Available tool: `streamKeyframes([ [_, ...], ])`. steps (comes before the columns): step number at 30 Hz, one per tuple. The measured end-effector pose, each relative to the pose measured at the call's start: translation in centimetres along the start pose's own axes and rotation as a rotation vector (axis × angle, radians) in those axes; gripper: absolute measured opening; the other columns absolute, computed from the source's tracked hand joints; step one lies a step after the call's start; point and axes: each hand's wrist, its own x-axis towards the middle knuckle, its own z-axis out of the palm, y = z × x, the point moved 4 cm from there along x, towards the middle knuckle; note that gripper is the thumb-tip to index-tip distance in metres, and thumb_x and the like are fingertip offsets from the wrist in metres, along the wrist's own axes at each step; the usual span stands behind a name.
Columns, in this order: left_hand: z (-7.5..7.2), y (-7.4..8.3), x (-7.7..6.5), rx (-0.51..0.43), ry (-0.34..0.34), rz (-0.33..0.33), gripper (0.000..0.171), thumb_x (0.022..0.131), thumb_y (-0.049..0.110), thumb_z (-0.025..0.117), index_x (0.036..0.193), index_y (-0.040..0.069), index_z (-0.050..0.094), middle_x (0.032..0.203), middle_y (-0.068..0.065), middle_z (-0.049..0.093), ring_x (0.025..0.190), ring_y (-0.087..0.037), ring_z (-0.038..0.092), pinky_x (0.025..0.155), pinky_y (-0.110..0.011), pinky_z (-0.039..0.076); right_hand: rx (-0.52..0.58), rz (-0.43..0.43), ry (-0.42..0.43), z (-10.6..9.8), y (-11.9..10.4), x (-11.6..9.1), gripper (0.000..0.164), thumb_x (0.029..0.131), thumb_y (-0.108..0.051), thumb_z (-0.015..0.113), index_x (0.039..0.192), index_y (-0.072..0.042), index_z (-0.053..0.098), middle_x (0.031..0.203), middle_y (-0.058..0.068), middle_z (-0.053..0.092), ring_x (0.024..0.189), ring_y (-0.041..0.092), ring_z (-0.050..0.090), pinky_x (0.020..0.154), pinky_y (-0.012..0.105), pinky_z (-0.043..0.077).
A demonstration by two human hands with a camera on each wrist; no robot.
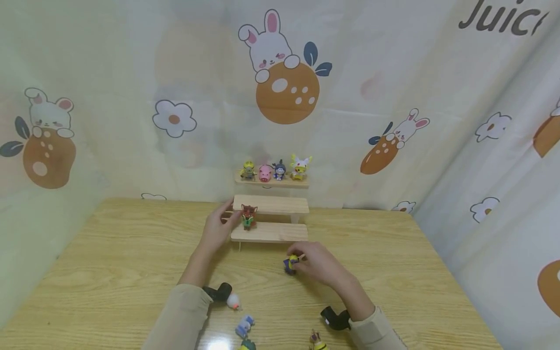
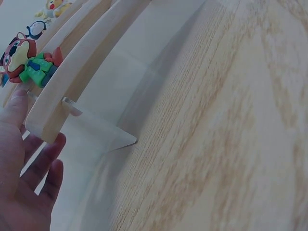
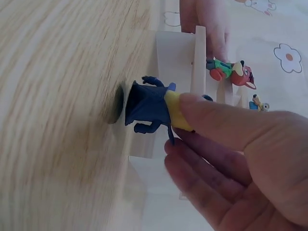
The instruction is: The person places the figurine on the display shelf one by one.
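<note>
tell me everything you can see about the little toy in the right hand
The toy figure is small and looks like plastic, with a yellow head and a dark blue body, thin blue arms and legs, and a dark round base. It stands on the wooden table in front of the stepped wooden shelf. The right hand pinches its head between thumb and fingers. Its face is hidden.

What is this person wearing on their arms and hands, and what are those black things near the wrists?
Both hands, left hand and right hand, are bare, with no gloves or rings visible. Long beige sleeves cover both forearms. A small black camera mount sits at the left wrist, and another black mount at the right.
</note>
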Motion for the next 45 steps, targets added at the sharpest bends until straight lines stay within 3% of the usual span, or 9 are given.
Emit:
streamKeyframes([
  [6,-0.1,0.0,-0.1,0.017,0.006,0.009,0.061,0.093,0.041,0.056,0.145,0.016,0.039,0.127,-0.013,0.057,0.111,-0.027,0.059,0.094,-0.04,0.051,0.021,0.041,0.023,-0.3,0.2,0.1,0.024,0.081,-0.009,0.075,0.104,-0.007,0.07,0.099,0.004,0.07,0.088,0.015,0.067,0.074,0.026,0.056],
  [13,0.0,0.1,-0.1,0.016,0.011,-0.001,0.058,0.094,0.038,0.057,0.145,0.018,0.039,0.126,-0.012,0.058,0.108,-0.028,0.06,0.093,-0.04,0.052,0.078,0.038,0.05,-0.9,0.4,0.0,0.028,0.084,-0.011,0.071,0.112,-0.006,0.069,0.108,0.006,0.069,0.094,0.019,0.067,0.078,0.026,0.057],
  [20,0.3,0.3,0.1,0.003,-0.002,-0.007,0.059,0.093,0.04,0.057,0.146,0.02,0.038,0.126,-0.012,0.058,0.107,-0.028,0.06,0.093,-0.039,0.052,0.152,0.062,0.144,-2.3,0.6,-0.2,0.026,0.084,-0.011,0.071,0.11,-0.009,0.069,0.106,0.001,0.069,0.092,0.016,0.067,0.079,0.026,0.057],
  [26,0.1,0.0,-0.1,-0.003,0.009,-0.018,0.06,0.092,0.041,0.058,0.145,0.019,0.039,0.124,-0.01,0.059,0.106,-0.028,0.061,0.092,-0.039,0.052,0.162,0.081,0.264,-4.0,-0.7,0.5,0.025,0.083,-0.009,0.073,0.108,-0.009,0.069,0.104,0.003,0.07,0.093,0.018,0.068,0.082,0.03,0.057],
  [32,-0.1,-0.2,-0.1,-0.003,0.014,-0.025,0.059,0.092,0.041,0.058,0.145,0.021,0.039,0.126,-0.01,0.058,0.106,-0.028,0.061,0.092,-0.039,0.053,0.117,0.065,0.347,-7.1,-3.6,3.8,0.024,0.084,-0.009,0.071,0.108,-0.008,0.068,0.104,0.006,0.067,0.092,0.02,0.069,0.08,0.029,0.058],
  [39,-0.3,-0.3,0.0,-0.019,0.008,-0.023,0.06,0.091,0.039,0.059,0.145,0.021,0.039,0.123,-0.01,0.058,0.105,-0.027,0.06,0.091,-0.039,0.053,-0.073,-0.019,0.278,-8.9,-7.5,9.6,0.022,0.085,-0.012,0.071,0.106,-0.007,0.069,0.104,0.007,0.065,0.089,0.018,0.068,0.079,0.026,0.057],
  [45,0.3,-0.7,0.0,-0.062,0.006,-0.071,0.064,0.087,0.054,0.057,0.144,0.032,0.039,0.122,-0.002,0.058,0.105,-0.022,0.058,0.089,-0.037,0.053,-0.227,-0.043,0.204,-8.9,-8.7,13.3,0.021,0.083,-0.017,0.074,0.103,-0.011,0.07,0.1,0.003,0.067,0.085,0.015,0.062,0.077,0.028,0.053],
])
